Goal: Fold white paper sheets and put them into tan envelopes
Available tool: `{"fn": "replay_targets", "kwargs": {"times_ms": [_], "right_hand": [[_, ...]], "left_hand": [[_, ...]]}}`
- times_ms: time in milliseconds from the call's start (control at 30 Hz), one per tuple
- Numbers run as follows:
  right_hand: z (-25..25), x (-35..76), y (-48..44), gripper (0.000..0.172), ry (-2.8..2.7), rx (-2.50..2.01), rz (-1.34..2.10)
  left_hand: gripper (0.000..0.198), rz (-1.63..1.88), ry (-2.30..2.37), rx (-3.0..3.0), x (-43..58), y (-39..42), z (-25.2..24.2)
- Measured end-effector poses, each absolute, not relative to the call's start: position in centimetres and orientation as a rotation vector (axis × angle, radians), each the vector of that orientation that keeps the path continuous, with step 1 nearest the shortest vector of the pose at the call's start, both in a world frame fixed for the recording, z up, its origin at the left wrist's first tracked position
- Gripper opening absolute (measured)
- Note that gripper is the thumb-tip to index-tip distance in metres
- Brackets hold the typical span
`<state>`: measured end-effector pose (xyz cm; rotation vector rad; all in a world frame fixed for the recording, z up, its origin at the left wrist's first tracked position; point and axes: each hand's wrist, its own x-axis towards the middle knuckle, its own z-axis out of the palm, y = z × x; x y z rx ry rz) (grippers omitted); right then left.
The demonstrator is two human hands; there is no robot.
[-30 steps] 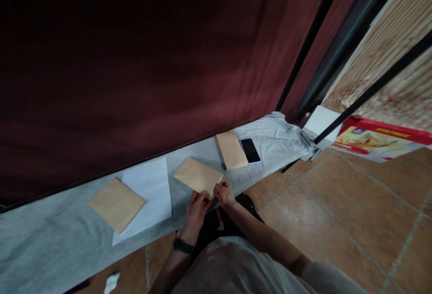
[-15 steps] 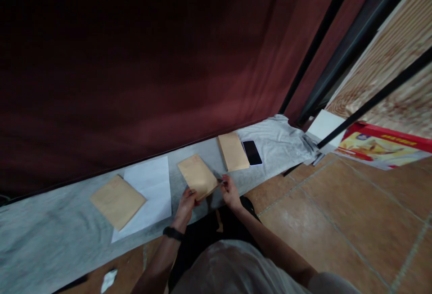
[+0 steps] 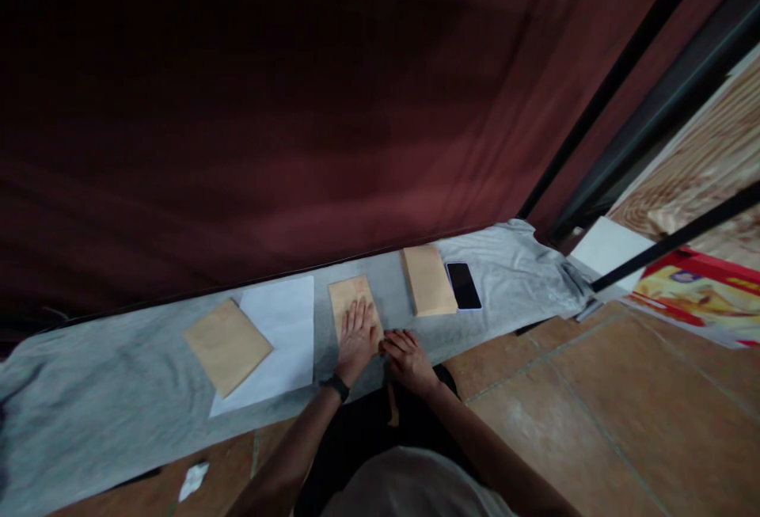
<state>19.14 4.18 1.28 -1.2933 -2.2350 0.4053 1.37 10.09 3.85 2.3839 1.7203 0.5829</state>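
Note:
A brown paper envelope [image 3: 346,292] lies on the grey cloth in front of me. My left hand [image 3: 356,335] rests flat on it, fingers stretched out, with a dark band on the wrist. At the envelope's lower right corner is my right hand [image 3: 409,360], its fingers bent and close together. A small dark spot shows by its fingertips; what it holds there, if anything, I cannot make out. Further right sits a stack of brown envelopes [image 3: 431,279], with a dark-screened phone [image 3: 464,286] beside it. To the left, another brown envelope [image 3: 228,347] partly overlaps a white paper sheet [image 3: 285,327].
Grey cloth [image 3: 119,390] covers the long narrow bench against a dark red panel [image 3: 332,145]. Black metal bars [image 3: 594,105] slant up at the right. A red and yellow box [image 3: 701,291] stands beyond the bench end. A crumpled white scrap [image 3: 193,481] lies on the tiled floor.
The envelope, lifted and held by its edge before, now lies down on the cloth. My left hand has gone from gripping its edge to lying flat on top. The view has shifted slightly.

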Motion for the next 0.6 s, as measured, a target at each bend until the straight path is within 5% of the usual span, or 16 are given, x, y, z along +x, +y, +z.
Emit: {"fn": "replay_targets", "kwargs": {"times_ms": [300,600], "right_hand": [[1.6,19.2,4.2,0.051,-2.295,-1.269,0.41],[1.7,19.2,4.2,0.044,-2.279,-1.268,0.43]], "left_hand": [[0.059,0.502,1.716,2.391,1.0,17.2,1.8],[0.057,0.438,1.604,2.492,-0.6,12.5,1.6]]}}
